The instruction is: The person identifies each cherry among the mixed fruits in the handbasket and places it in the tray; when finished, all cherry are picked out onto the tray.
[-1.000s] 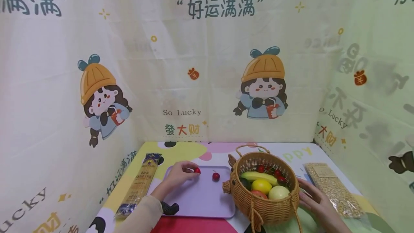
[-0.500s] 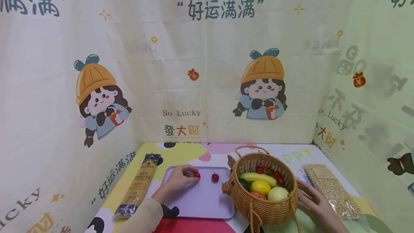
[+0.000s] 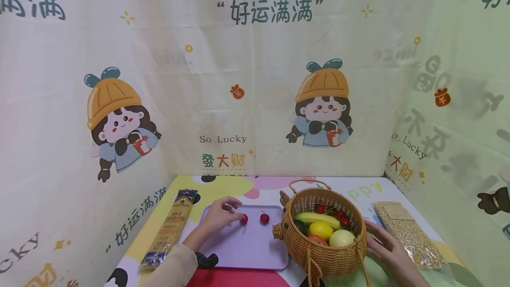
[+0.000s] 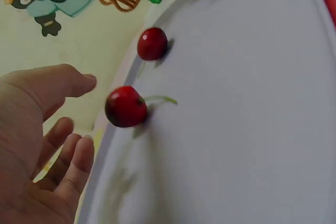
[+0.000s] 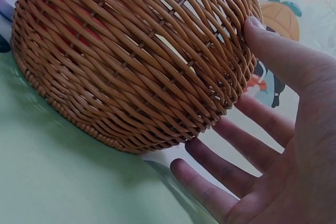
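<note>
Two red cherries lie on a purple tray (image 3: 247,251). My left hand (image 3: 221,217) hovers at the nearer cherry (image 4: 126,107), the one with its green stem on the tray. In the left wrist view a small gap shows between thumb and cherry, and the fingers are loosely bent around nothing. The other cherry (image 3: 264,218) sits a little to the right. My right hand (image 5: 283,166) rests spread against the right side of a wicker basket (image 3: 334,262), thumb tip at its wall. Inside the basket are a banana (image 3: 318,219), a lemon (image 3: 320,230) and more cherries.
A pack of spaghetti (image 3: 171,229) lies left of the tray. To the right of the basket is a clear bag of pale kernels (image 3: 410,234). Printed cloth (image 3: 271,114) hangs around the back and sides of the table.
My left thumb and fingers have come apart from the cherry, which now lies on the tray with its stem showing. My right hand and the basket have hardly moved.
</note>
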The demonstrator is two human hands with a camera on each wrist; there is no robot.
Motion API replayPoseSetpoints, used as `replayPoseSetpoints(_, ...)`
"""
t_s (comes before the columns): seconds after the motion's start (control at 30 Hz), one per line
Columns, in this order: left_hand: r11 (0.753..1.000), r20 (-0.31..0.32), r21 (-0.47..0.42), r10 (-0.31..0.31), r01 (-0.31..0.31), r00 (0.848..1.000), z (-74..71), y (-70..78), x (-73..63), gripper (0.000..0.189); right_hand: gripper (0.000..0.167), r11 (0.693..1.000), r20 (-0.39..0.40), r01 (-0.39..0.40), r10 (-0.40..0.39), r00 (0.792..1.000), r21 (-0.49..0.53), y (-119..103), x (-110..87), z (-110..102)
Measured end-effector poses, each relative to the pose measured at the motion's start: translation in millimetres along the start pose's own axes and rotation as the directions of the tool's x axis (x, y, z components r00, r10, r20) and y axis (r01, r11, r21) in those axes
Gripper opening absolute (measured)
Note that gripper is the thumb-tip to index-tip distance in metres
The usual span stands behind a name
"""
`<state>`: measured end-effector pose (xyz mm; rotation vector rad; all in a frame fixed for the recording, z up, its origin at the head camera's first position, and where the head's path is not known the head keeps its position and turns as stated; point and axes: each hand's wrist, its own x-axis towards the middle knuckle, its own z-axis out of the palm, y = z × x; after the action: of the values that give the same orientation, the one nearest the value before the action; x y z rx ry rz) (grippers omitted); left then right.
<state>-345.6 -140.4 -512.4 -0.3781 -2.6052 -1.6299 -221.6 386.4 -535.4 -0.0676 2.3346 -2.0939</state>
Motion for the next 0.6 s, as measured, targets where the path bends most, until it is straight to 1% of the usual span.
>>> replayPoseSetpoints(0.07,1.000,-0.016,-0.001,0.027,-0.027,0.999,1.7,7.6,1.1,0.033,0.054,1.000,-0.003,-0.004,0.004,1.000,-0.003,0.7,0.5,-0.3)
replayPoseSetpoints(0.13,0.998,-0.009,-0.006,0.056,-0.056,0.998,5.1,17.5,1.2,0.030,0.055,1.000,-0.003,-0.003,0.003,1.000,-0.004,0.8,0.9,-0.6)
replayPoseSetpoints(0.2,0.996,0.027,-0.020,0.084,-0.084,0.996,10.2,29.2,0.6,0.030,0.054,1.000,-0.004,0.001,-0.001,1.000,-0.005,0.4,1.0,-0.9)
replayPoseSetpoints(0.27,0.993,0.075,-0.045,0.110,-0.107,0.991,16.9,41.0,-0.4,0.030,0.052,1.000,-0.003,0.006,-0.006,1.000,-0.004,0.2,0.9,-1.1)
replayPoseSetpoints(0.4,0.984,0.166,-0.123,0.148,-0.128,0.975,31.5,62.0,-2.7,0.030,0.050,1.000,-0.005,0.007,-0.007,1.000,-0.003,0.2,0.9,-0.9)
replayPoseSetpoints(0.5,0.970,0.217,-0.198,0.180,-0.138,0.959,41.8,77.6,-3.8,0.029,0.049,1.000,-0.007,0.006,-0.006,1.000,0.000,0.2,1.0,-0.6)
replayPoseSetpoints(0.6,0.957,0.261,-0.253,0.207,-0.140,0.943,52.1,94.7,-3.2,0.029,0.051,1.000,-0.006,0.016,-0.016,1.000,-0.005,-0.4,1.1,-0.8)
